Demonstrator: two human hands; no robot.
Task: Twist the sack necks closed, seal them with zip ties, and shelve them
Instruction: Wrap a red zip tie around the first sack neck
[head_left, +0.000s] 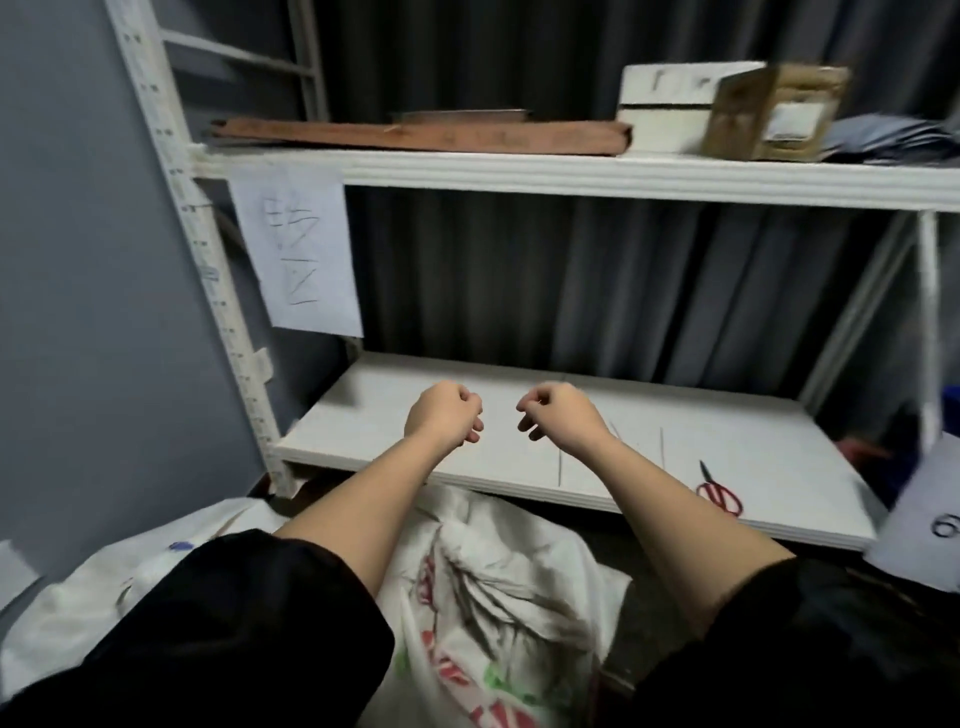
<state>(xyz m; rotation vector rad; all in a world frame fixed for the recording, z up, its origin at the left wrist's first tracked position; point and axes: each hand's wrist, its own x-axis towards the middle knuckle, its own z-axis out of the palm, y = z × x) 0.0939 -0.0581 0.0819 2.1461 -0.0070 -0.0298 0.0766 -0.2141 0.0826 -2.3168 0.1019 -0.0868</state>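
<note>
Your way onto white lower shelf board (395, 415) open at left and centre; thin dark zip ties (662, 448) and red-handled scissors (718, 493) crowd right front edge.

Light: dim, flat, cool.
Shadows: soft, weak.
Blur: motion smear throughout, strongest at the edges.
Distortion: wide-angle bending at the sides.

Sack (498, 613) btm cut off; paper (930, 525) partly out of frame.
</note>
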